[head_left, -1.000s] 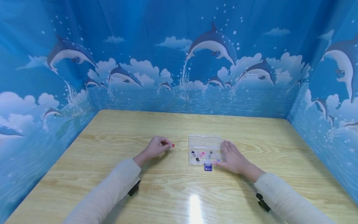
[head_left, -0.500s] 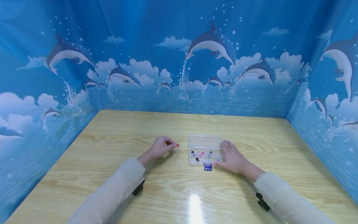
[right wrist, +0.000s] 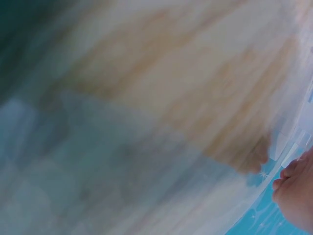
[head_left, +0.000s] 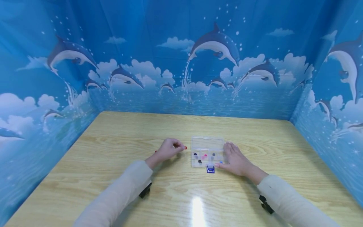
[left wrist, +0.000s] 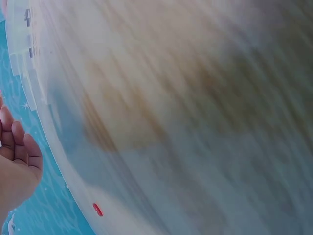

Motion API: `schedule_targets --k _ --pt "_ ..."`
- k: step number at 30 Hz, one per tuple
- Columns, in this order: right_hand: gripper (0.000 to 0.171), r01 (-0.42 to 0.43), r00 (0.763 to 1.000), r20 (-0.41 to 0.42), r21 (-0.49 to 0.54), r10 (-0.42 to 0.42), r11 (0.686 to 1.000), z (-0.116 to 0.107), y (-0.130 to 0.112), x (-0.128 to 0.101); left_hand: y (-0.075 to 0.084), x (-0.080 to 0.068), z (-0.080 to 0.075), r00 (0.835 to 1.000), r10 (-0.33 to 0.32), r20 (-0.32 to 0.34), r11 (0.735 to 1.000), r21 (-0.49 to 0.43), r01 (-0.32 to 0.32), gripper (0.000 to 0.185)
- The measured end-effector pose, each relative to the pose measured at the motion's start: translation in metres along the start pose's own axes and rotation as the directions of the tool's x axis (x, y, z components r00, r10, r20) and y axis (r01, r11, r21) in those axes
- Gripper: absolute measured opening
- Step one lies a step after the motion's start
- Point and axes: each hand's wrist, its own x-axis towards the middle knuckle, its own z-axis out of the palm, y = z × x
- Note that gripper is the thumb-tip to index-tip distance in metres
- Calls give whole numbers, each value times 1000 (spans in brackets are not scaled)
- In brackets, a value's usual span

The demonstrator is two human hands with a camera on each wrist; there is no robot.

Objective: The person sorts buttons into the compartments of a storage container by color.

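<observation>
The left hand [head_left: 169, 149] is pinching a tiny round red bead [head_left: 185, 147] just left of the clear plastic compartment box [head_left: 207, 152], while the right hand [head_left: 235, 159] is resting flat, fingers relaxed, against the box's right side.

A light wooden table [head_left: 113, 138] fills the foreground. Blue backdrop panels [head_left: 158, 53] printed with leaping dolphins, clouds and sea enclose it on three sides.

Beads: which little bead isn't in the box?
The red bead. The left hand pinches it just left of the clear box, while the dark and pink beads lie inside. The right hand rests flat against the box.
</observation>
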Motion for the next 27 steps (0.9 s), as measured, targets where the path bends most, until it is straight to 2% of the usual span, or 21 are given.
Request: schedule_targets --k 6,20,27 --pt "100 -2 1000 -3 6 2 1000 -1 -1 0 7 1 5 1000 -28 2 999 -23 29 9" --pt "98 3 1000 -2 9 -3 1000 -2 -2 0 16 8 16 998 51 38 999 -14 -50 10" --pt "99 2 1000 -2 8 -2 1000 -2 -2 0 22 10 20 997 60 38 998 -4 -60 9"
